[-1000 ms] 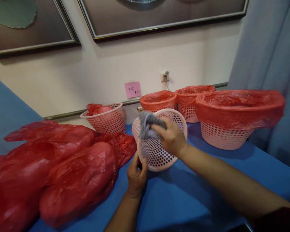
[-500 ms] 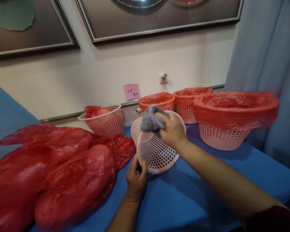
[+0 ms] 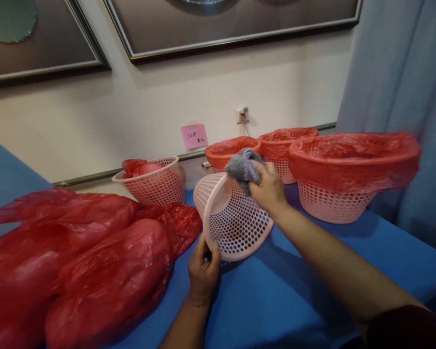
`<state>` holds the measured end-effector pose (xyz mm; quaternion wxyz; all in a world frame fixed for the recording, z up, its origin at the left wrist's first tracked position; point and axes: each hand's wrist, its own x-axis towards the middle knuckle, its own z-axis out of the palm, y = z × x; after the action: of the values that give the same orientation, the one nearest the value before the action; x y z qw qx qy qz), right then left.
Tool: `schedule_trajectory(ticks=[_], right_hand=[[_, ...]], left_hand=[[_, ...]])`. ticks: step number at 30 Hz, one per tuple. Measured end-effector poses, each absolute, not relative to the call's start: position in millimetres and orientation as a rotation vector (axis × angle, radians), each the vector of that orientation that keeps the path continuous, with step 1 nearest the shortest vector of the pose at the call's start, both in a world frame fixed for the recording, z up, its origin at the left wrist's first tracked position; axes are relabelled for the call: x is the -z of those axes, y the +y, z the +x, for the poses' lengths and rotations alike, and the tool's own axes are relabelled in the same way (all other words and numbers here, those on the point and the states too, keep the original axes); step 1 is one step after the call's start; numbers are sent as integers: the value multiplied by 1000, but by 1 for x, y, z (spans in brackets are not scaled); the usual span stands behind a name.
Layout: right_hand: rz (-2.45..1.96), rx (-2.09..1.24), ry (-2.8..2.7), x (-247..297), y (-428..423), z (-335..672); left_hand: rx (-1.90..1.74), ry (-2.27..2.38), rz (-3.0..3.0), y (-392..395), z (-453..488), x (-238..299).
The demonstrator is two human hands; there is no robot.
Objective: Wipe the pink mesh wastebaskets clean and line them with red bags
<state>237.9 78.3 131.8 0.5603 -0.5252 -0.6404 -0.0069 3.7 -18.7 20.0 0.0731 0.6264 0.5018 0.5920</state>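
A pale pink perforated plastic basket (image 3: pixel 215 198) lies tilted on its side on the blue tabletop, its mouth facing me. My left hand (image 3: pixel 204 266) grips the lower left of its rim, thumb inside and fingers outside. In my right hand (image 3: pixel 269 189) is a bunched grey cloth (image 3: pixel 244 169), held at the upper part of the rim; whether the cloth touches the rim I cannot tell. The right hand covers the upper right of the basket's mouth.
Red plastic bags (image 3: pixel 112 276) are heaped at the left. Behind them stands another pink basket (image 3: pixel 160 184) with red plastic in it. Red-lined baskets stand at the back and a large one (image 3: pixel 337 203) at the right. A pink note (image 3: pixel 194 136) and a socket (image 3: pixel 242 115) are on the wall.
My right hand has moved the cloth a little up and to the right along the basket's rim. My left hand keeps its grip. The view has shifted slightly.
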Motion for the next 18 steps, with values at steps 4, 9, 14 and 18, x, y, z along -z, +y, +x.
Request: schedule_trajectory(ticks=[4, 9, 14, 18], right_hand=[[-1561, -233, -1214, -107, 102, 270], [-1310, -47, -1387, -92, 92, 256], [-1605, -195, -1383, -92, 115, 274], [-1890, -484, -1569, -59, 111, 299]], left_hand=[[-1781, 1503, 1843, -18, 7, -20], [-1765, 1528, 1904, -18, 5, -18], [-1755, 1538, 1900, -18, 4, -16], [-1782, 1530, 1882, -14, 5, -15]])
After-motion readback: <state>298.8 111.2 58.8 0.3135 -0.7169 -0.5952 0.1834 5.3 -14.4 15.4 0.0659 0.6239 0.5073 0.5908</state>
